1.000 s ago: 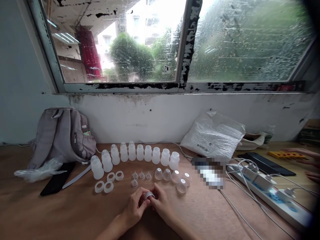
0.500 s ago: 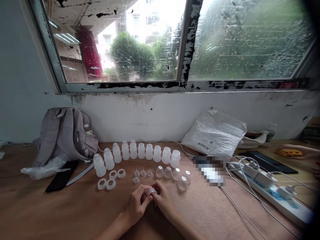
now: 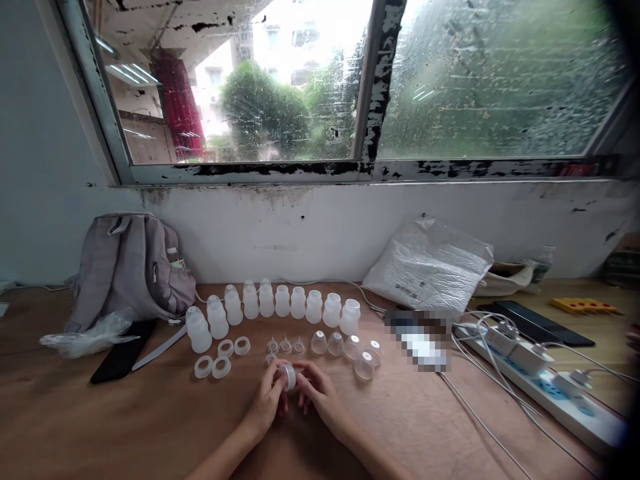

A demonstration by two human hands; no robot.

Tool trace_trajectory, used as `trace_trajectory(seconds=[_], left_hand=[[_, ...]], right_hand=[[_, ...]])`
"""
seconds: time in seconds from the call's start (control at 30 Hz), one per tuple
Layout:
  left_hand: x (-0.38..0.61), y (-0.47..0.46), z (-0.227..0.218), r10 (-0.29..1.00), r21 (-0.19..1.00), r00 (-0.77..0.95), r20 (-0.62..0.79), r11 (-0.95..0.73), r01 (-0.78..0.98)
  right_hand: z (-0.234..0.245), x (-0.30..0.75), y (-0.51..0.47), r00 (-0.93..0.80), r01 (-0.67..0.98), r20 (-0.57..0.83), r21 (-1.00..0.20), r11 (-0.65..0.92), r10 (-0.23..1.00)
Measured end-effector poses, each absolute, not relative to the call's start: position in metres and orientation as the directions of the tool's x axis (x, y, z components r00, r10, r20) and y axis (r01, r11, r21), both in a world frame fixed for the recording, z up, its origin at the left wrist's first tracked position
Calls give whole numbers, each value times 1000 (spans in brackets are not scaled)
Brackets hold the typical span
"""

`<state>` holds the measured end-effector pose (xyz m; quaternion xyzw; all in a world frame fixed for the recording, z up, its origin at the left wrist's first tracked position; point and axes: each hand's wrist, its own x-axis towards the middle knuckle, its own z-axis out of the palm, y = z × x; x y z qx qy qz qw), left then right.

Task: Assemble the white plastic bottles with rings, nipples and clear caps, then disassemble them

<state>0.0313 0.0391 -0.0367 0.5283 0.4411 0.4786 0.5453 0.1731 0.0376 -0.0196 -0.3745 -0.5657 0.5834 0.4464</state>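
In front of me, my left hand (image 3: pixel 263 400) pinches a pale, translucent plastic ring (image 3: pixel 289 377) between thumb and fingers, while my right hand (image 3: pixel 317 393) has its thumb and fingertips closed on the other side. The ring is up off the table, tipped on edge – probably so both hands can get at its rim. Whether anything sits inside it, I can't tell.

Just beyond my fingers are four small, clear, pointed teats (image 3: pixel 285 345), one partly hidden by my left hand. To their left lie four loose, flat, whitish rings (image 3: pixel 221 367); to their right, five clear, rounded plastic caps (image 3: pixel 363 367). They look sorted by kind, I'd say to keep each sort within easy reach. Behind them ten frosted, waisted bottles (image 3: pixel 299 303) stand in an arc, the left five topped with clear domes, the right five bare-necked.

The brown wooden tabletop (image 3: pixel 150 427) has a dull sheen. A white power strip (image 3: pixel 540 383) trails cables on the right; a grey-mauve backpack (image 3: pixel 135 267) leans at the scuffed white wall (image 3: pixel 280 233). Above – a wide, spotted window (image 3: pixel 300 100) with peeling frames and greenery outside.
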Motion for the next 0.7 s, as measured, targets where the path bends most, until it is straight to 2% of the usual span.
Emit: trace_trajectory(seconds=[0.17,0.33,0.47,0.7], left_hand=[[29,33,-28,977,998,209,36,-25,-55],[29,31,-27,965,988,238,108,-131,83],[30,32,-25,972,989,229,46,-76,124],[31,32,-20,975,998,219,-31,18,60]], right_hand=[[-24,172,39,-337,-20,76,-997,73,939],[-19,171,34,-359,64,99,-989,130,928],[-13,171,30,-405,131,120,-973,187,907],[-10,169,25,-386,199,182,-941,275,904]])
